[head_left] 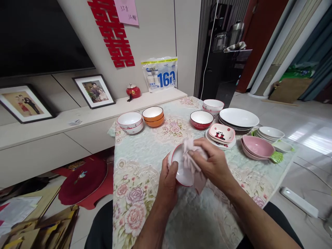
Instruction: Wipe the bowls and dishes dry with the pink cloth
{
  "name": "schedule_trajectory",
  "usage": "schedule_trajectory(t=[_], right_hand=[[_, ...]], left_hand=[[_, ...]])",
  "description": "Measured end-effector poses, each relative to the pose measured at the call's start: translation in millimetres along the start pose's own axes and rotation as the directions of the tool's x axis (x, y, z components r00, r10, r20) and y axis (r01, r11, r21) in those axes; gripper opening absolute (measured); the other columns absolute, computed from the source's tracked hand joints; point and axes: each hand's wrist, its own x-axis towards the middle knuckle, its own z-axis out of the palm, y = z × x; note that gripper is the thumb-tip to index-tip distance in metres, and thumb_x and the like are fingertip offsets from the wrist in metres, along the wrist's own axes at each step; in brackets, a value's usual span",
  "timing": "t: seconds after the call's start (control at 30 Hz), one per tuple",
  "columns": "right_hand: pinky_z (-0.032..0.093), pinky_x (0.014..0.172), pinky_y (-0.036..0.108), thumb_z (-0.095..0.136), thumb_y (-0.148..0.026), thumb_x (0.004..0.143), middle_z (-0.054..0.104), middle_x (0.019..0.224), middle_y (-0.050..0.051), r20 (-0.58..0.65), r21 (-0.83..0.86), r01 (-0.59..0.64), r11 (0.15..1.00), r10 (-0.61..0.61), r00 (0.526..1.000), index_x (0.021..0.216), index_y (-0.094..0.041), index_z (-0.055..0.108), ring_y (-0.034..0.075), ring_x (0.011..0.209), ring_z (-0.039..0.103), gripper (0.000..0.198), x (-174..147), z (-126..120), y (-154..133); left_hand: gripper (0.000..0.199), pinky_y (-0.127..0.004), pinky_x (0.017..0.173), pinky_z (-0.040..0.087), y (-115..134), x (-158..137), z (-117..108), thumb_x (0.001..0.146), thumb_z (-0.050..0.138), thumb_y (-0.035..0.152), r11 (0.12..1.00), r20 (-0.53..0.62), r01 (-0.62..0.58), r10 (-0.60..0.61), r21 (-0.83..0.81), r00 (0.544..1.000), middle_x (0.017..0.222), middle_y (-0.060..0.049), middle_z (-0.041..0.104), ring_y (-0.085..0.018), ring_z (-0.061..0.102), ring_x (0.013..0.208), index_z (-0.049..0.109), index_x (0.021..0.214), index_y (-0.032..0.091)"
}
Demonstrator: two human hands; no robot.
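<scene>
My left hand grips a white bowl with a red rim, thumb over the edge and fingers around its outside. The bowl is tilted, its inside turned toward my right hand. In my right hand is a bunched pale pink cloth, pressed on the bowl's rim and inner wall; a corner of it hangs down. Just beyond are a red bowl with a white inside and a square pink-rimmed dish with a cat picture, lying on white plates.
On the flowered tablecloth stand stacked white bowls and orange bowls at the left. To the right are large white plates, pink leaf-shaped bowls and small white dishes. A power strip lies on the floor.
</scene>
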Motion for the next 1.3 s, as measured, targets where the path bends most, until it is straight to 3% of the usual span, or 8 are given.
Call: schedule_trajectory(t=[0.1,0.23,0.33,0.57,0.73,0.87,1.03,1.3], right_hand=[[0.049,0.087,0.034,0.054,-0.012,0.094,0.065,0.108,0.01,-0.087,-0.247,0.225,0.943,-0.253,0.964,0.11,-0.018,0.065,0.021,0.102,0.06,0.02,1.3,-5.8,-2.6],[0.042,0.1,0.046,0.049,-0.016,0.099,0.063,0.125,0.011,0.342,-0.378,0.487,0.788,-0.37,0.864,0.118,-0.021,0.062,0.026,0.118,0.055,0.024,-1.1,3.5,-0.4],[0.044,0.098,0.046,0.046,-0.018,0.101,0.069,0.112,0.01,0.409,-0.413,0.512,0.753,-0.349,0.843,0.114,-0.019,0.063,0.024,0.106,0.059,0.022,-1.7,8.2,7.3],[0.051,0.086,0.035,0.047,-0.016,0.095,0.069,0.108,0.011,0.182,-0.285,0.134,0.949,-0.084,0.98,0.113,-0.018,0.064,0.023,0.1,0.064,0.025,2.4,2.6,40.2],[0.047,0.067,0.028,0.055,-0.036,0.093,0.066,0.079,0.003,0.181,-0.126,-0.273,0.954,0.293,0.939,0.085,-0.018,0.064,0.018,0.073,0.06,0.022,2.0,8.6,53.7],[0.047,0.066,0.028,0.056,-0.034,0.091,0.067,0.077,0.002,0.166,-0.078,-0.328,0.941,0.337,0.927,0.084,-0.018,0.065,0.018,0.071,0.06,0.02,-0.8,8.9,57.1],[0.052,0.081,0.032,0.046,-0.015,0.092,0.074,0.101,0.01,0.11,-0.367,0.077,0.927,-0.039,0.993,0.104,-0.017,0.067,0.022,0.093,0.068,0.024,-5.9,3.2,44.6],[0.055,0.093,0.037,0.044,-0.015,0.099,0.072,0.115,0.014,0.255,-0.527,0.525,0.669,-0.464,0.848,0.114,-0.014,0.065,0.025,0.105,0.067,0.026,-9.2,15.0,8.1]], left_hand=[[0.065,-0.037,0.088,0.051,-0.1,1.3,-3.5,0.08,0.07,0.036,0.998,0.031,0.037,-0.039,0.055,0.999,0.119,-0.01,0.068,-0.027,0.065,0.104,0.048,0.139,0.02],[0.062,-0.033,0.089,0.049,0.9,-0.4,-4.2,0.075,0.072,0.025,0.982,0.101,-0.048,0.03,0.181,0.994,0.121,-0.008,0.068,-0.025,0.063,0.106,0.052,0.133,0.02],[0.055,-0.03,0.074,0.05,4.8,-4.0,-2.0,0.074,0.069,0.023,0.952,0.134,-0.059,0.02,0.3,0.991,0.102,-0.005,0.072,-0.022,0.065,0.087,0.056,0.127,0.019],[0.07,-0.041,0.105,0.044,4.8,-5.3,-6.5,0.068,0.072,0.021,0.933,0.125,-0.217,0.188,0.287,0.974,0.139,-0.01,0.059,-0.033,0.054,0.128,0.052,0.136,0.022],[0.076,-0.042,0.109,0.04,-0.7,-5.7,-9.0,0.071,0.074,0.025,0.945,0.068,-0.231,0.221,0.232,0.973,0.143,-0.01,0.053,-0.033,0.05,0.132,0.046,0.141,0.024],[0.079,-0.041,0.103,0.045,-2.7,-4.6,-7.5,0.07,0.076,0.028,0.961,0.111,-0.234,0.219,0.147,0.969,0.141,-0.01,0.055,-0.031,0.054,0.126,0.042,0.142,0.025],[0.073,-0.04,0.096,0.049,0.1,-0.3,-9.3,0.071,0.078,0.034,0.961,0.157,-0.193,0.163,0.199,0.974,0.133,-0.011,0.06,-0.031,0.059,0.117,0.047,0.136,0.022],[0.059,-0.04,0.102,0.044,5.8,-1.0,-13.1,0.073,0.079,0.031,0.874,0.039,-0.28,0.289,0.397,0.957,0.129,-0.008,0.064,-0.03,0.058,0.12,0.059,0.128,0.024]])
